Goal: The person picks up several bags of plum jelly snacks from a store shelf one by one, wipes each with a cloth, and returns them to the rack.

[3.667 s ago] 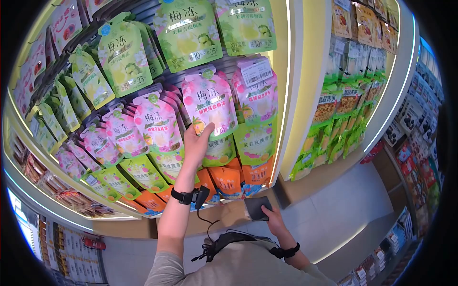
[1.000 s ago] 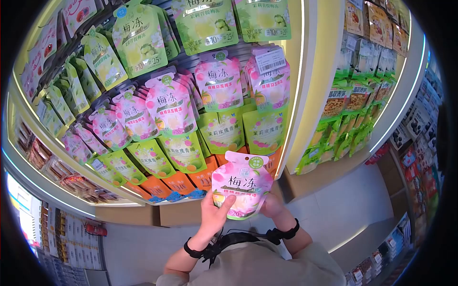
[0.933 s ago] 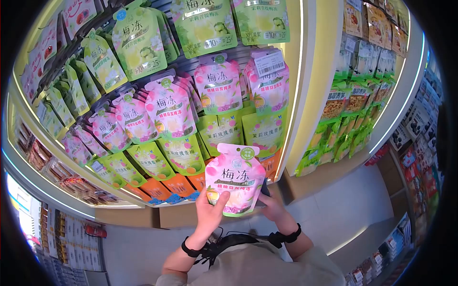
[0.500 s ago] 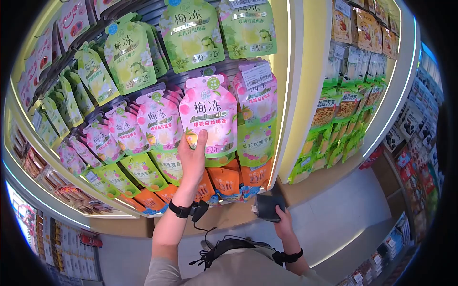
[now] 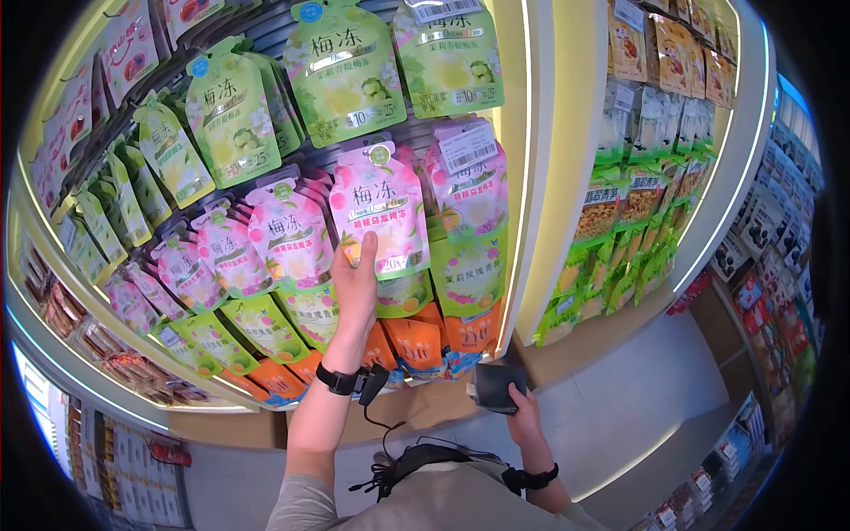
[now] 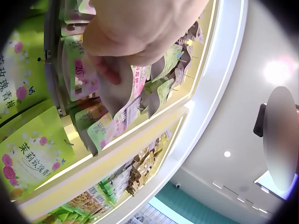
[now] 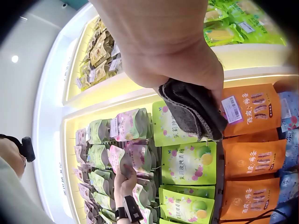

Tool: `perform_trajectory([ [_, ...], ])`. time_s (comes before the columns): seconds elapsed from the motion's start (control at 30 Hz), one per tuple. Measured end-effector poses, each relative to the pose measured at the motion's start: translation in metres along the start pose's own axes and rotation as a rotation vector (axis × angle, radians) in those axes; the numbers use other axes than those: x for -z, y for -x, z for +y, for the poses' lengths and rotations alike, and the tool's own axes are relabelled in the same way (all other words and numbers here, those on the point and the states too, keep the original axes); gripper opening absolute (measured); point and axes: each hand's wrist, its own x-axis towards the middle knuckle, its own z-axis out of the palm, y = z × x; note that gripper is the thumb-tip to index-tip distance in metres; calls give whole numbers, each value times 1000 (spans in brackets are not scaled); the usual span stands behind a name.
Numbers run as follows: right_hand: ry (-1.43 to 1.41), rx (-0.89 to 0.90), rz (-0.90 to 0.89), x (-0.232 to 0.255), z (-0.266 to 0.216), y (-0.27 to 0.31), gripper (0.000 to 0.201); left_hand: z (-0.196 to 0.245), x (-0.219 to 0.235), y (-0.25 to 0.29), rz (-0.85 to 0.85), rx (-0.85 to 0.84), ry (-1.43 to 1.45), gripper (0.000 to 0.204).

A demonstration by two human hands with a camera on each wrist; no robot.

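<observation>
In the head view my left hand grips the lower left edge of a pink jelly pouch, its thumb across the front. This pouch stands upright before the middle pink row on the rack, its top near the hanging hook. The left wrist view shows the back of the left hand and the silvery side of the pouch. Low at the right, my right hand holds a folded dark grey cloth, whose stitched edge shows in the right wrist view, fingers curled round it.
Green jelly pouches hang above, with light green plum bags and orange bags below. A price label covers the right pink row. A lit upright panel divides this rack from green snack packs.
About a second ago the pink pouch was low before my chest, near both hands. My left hand has carried it up to the rack; the right hand has moved aside with the cloth.
</observation>
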Motion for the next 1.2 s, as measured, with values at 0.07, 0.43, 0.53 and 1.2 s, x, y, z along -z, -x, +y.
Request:
perform_trajectory([
  [0.07, 15, 0, -17, -7, 0, -1, 38, -3, 1, -4, -4, 28, 26, 32],
  [0.43, 64, -15, -28, -7, 8, -6, 35, -24, -12, -20, 31, 275, 186, 41],
  [0.53, 44, -22, -16, -7, 3, -4, 35, -28, -10, -16, 80, 215, 71, 46],
  [1.2, 93, -115, -117, -29, 20, -24, 31, 99, 60, 52, -333, -268, -571, 29],
])
